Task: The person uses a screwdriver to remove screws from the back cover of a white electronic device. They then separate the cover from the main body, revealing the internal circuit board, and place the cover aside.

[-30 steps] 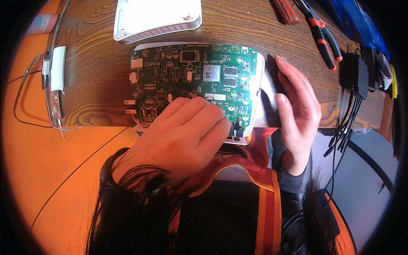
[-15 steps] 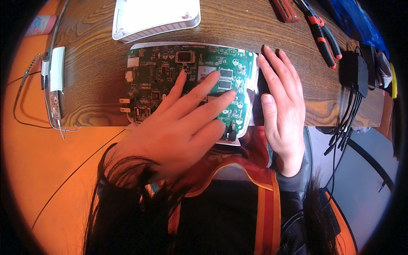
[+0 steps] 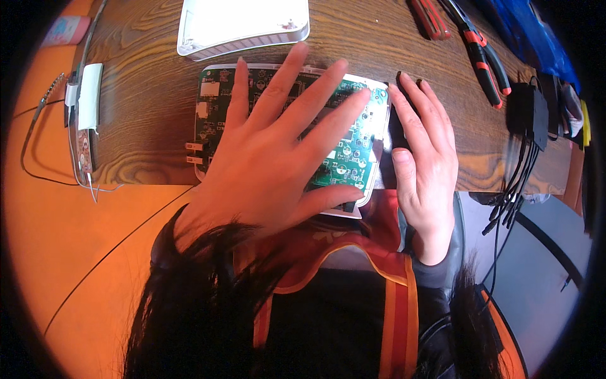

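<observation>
A green circuit board (image 3: 341, 165) lies in a shallow white casing half (image 3: 379, 136) at the table's near edge. My left hand (image 3: 271, 145) is spread over the board with its fingers apart, covering much of its middle; whether the palm presses on it I cannot tell. Beside the casing's right edge rests my right hand (image 3: 426, 158), fingers stretched out and thumb apart, holding nothing. Just beyond the board is the other casing part, a white cover (image 3: 243, 25) turned with its hollow side up.
At the far right lie pliers (image 3: 483, 60) with red and black handles, a red-handled tool (image 3: 431, 18) and a blue plastic bag (image 3: 536, 41). A black box with several cables (image 3: 529, 110) sits at the right edge. Leftward are a power strip (image 3: 82, 142) and a pale cloth-like piece (image 3: 91, 95).
My left hand has moved farther forward over the board and its fingers have spread wider. The right hand stays beside the casing. The whole view has shifted slightly.
</observation>
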{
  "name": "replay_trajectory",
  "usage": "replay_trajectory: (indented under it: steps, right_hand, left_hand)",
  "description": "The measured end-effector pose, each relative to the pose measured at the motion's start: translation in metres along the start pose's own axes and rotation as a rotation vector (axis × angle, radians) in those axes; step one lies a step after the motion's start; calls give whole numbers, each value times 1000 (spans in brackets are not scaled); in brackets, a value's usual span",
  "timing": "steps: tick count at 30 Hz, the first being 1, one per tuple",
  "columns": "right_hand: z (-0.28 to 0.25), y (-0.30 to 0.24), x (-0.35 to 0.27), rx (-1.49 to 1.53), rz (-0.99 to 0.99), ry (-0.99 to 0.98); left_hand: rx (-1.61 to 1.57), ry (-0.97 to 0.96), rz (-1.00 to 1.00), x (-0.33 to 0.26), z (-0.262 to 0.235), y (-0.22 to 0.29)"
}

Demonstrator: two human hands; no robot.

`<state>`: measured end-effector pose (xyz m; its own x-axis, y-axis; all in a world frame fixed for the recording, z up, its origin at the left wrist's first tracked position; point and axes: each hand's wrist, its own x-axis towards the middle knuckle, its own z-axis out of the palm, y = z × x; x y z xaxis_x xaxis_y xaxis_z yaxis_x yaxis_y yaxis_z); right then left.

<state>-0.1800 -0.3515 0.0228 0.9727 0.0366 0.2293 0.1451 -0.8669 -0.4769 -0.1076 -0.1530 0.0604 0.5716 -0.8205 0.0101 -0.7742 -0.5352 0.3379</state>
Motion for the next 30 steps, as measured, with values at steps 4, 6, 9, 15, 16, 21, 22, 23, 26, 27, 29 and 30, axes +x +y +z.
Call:
replay_trajectory:
  steps: [4,6,9,15,16,21,22,23,26,27,29,30]
  right_hand:
    - [3,-3,1,-48,13,9]
    - [4,-4,2,-67,16,15]
    - [5,-5,2,-83,22,12]
    - [3,-3,1,-87,24,-1]
    - [3,-3,1,-85,24,-4]
    - [3,-4,1,-76,22,-8]
    - [4,-4,1,-73,20,-8]
    - [4,-5,0,-81,25,-8]
    - [6,-4,-2,-91,16,17]
    - [6,-4,-2,-113,9,5]
    - [6,-5,-2,-127,4,2]
    - [5,-6,-2,-98,4,-9]
  left_hand:
    - [6,13,-85,2,6,1]
    - [21,32,-92,0,7,0]
    - [-11,54,-80,-1,9,-3]
    - [-41,68,-31,-1,7,-6]
    - [-33,66,-33,-1,7,-6]
    - [30,69,-49,-6,12,-6]
    - [36,70,-55,-7,14,-7]
    - [9,103,-48,-7,15,-7]
    - [-36,179,-31,-5,19,-8]
    - [-45,330,6,-4,20,-6]
    - [-42,470,33,-3,20,-2]
    - [-113,582,43,-9,21,6]
